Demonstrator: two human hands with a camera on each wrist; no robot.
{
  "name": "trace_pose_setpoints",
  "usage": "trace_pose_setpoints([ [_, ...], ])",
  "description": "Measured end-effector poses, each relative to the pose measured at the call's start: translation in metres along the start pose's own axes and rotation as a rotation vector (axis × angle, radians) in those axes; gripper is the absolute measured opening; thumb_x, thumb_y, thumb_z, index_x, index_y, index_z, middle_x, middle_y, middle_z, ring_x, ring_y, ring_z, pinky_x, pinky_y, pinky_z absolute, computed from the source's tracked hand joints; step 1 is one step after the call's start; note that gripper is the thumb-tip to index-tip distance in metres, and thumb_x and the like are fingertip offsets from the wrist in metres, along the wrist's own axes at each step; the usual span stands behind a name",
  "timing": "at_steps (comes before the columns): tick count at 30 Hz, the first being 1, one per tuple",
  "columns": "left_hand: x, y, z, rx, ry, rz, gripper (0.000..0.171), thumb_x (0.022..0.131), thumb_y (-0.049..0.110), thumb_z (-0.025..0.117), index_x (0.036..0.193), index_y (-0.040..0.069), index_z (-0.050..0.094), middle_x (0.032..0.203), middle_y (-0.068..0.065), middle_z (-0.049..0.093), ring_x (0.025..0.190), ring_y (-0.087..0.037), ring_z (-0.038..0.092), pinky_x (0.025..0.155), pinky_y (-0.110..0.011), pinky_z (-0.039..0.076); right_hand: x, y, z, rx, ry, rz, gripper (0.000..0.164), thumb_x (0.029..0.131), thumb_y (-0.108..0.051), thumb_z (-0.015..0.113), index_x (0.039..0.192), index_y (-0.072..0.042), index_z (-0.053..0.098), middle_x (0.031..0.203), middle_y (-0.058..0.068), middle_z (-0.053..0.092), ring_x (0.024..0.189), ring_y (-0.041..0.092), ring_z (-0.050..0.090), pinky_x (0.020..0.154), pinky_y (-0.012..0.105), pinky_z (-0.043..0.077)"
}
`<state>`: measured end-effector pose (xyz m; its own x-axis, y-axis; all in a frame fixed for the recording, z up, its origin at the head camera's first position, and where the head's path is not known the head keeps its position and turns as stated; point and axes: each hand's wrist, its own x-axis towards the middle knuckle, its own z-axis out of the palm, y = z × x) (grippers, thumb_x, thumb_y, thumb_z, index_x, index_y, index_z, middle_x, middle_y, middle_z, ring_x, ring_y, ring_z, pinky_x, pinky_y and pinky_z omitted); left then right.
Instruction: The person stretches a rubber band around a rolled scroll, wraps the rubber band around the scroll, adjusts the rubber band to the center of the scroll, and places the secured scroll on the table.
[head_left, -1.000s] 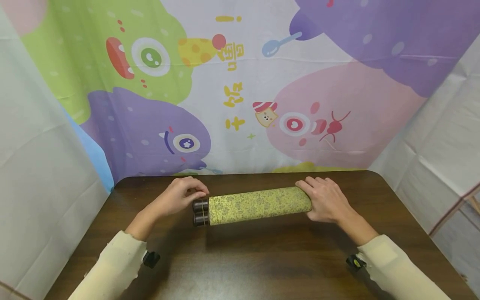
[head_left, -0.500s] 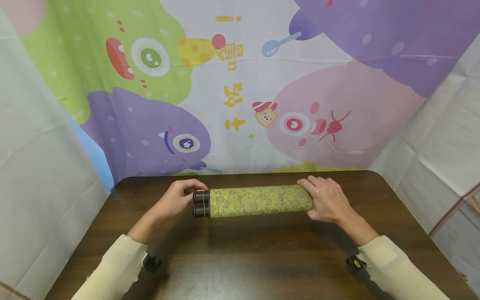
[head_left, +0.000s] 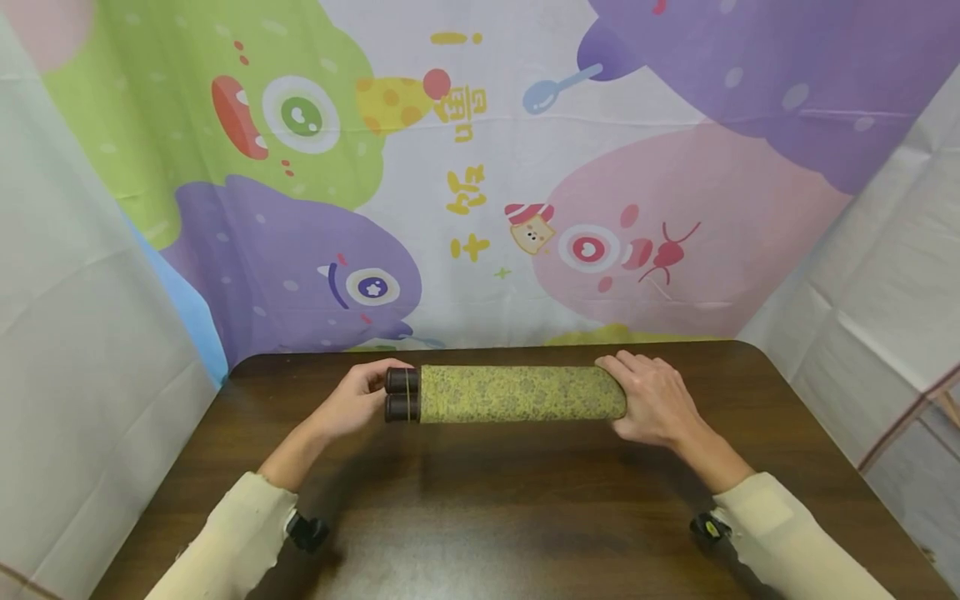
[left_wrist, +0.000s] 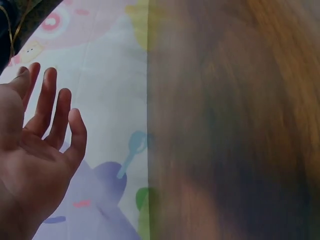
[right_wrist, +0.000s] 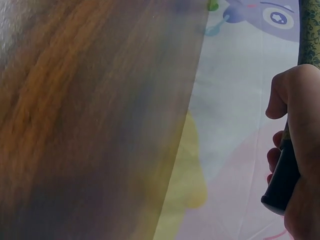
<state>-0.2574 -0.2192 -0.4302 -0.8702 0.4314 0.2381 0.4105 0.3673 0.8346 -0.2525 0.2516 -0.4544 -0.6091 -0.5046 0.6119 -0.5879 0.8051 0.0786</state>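
A rolled scroll (head_left: 517, 394) in yellow-green floral brocade lies level across the head view, above the table. Two dark roller knobs (head_left: 402, 407) stick out side by side at its left end, with a thin elastic band looped round them. My right hand (head_left: 651, 398) grips the right end; in the right wrist view a dark knob (right_wrist: 282, 177) pokes out below its curled fingers. Beside the left knobs is my left hand (head_left: 358, 400), its fingertips partly hidden behind them. In the left wrist view this left hand (left_wrist: 40, 150) has loosely bent, spread fingers, below the scroll's end.
Underneath is a dark brown wooden table (head_left: 495, 517) with rounded far corners. A cartoon-printed curtain (head_left: 480, 300) hangs along its back edge. Pale cloth sheets (head_left: 82, 333) close in the left and right sides.
The scroll's left end has risen toward the back, so the scroll has gone from slanted to level. The left fingertips are now partly behind the knobs. The right hand keeps its grip.
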Motion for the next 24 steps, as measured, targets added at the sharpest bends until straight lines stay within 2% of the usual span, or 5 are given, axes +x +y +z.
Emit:
trace_pose_setpoints([
  [6, 0.003, 0.007, -0.016, 0.033, 0.013, 0.014, 0.031, 0.118, 0.01, 0.053, 0.133, -0.006, 0.075, 0.134, -0.029, 0.075, 0.111, 0.007, 0.069, 0.098, -0.021, 0.057, 0.001, 0.002, -0.003, -0.021, -0.022, -0.007, 0.078, 0.054, -0.022, 0.097, 0.127, -0.007, 0.075, 0.111, 0.014, 0.078, 0.094, 0.038, 0.077, 0.074, 0.053, 0.062],
  [12, 0.01, 0.017, -0.026, 0.094, -0.131, 0.056, 0.032, 0.119, 0.014, 0.052, 0.127, 0.004, 0.082, 0.129, -0.016, 0.082, 0.121, 0.003, 0.067, 0.11, -0.021, 0.052, 0.001, 0.003, -0.005, -0.035, -0.044, -0.019, 0.078, 0.054, -0.021, 0.097, 0.128, -0.008, 0.074, 0.11, 0.013, 0.078, 0.091, 0.036, 0.076, 0.073, 0.051, 0.06],
  [16, 0.012, 0.019, -0.027, 0.067, -0.195, 0.042, 0.036, 0.119, 0.012, 0.047, 0.129, -0.001, 0.08, 0.133, -0.022, 0.08, 0.123, 0.004, 0.067, 0.113, -0.021, 0.051, 0.001, 0.002, -0.003, -0.025, -0.047, -0.025, 0.078, 0.053, -0.02, 0.096, 0.127, -0.008, 0.074, 0.109, 0.012, 0.077, 0.09, 0.035, 0.075, 0.072, 0.051, 0.06],
  [19, 0.01, 0.019, -0.026, 0.029, -0.186, 0.004, 0.044, 0.12, 0.014, 0.04, 0.133, -0.007, 0.076, 0.139, -0.024, 0.077, 0.122, 0.009, 0.064, 0.112, -0.021, 0.049, 0.0, 0.001, -0.001, 0.005, -0.054, -0.009, 0.077, 0.055, -0.02, 0.095, 0.127, -0.008, 0.074, 0.108, 0.012, 0.077, 0.09, 0.035, 0.075, 0.072, 0.052, 0.061],
  [24, 0.009, 0.021, -0.023, -0.048, -0.121, 0.003, 0.052, 0.121, 0.019, 0.032, 0.136, -0.014, 0.069, 0.126, 0.007, 0.08, 0.108, 0.003, 0.066, 0.099, -0.023, 0.051, -0.002, -0.003, 0.002, 0.083, -0.083, 0.051, 0.072, 0.059, -0.02, 0.092, 0.127, -0.01, 0.074, 0.108, 0.01, 0.079, 0.082, 0.033, 0.073, 0.07, 0.051, 0.061],
])
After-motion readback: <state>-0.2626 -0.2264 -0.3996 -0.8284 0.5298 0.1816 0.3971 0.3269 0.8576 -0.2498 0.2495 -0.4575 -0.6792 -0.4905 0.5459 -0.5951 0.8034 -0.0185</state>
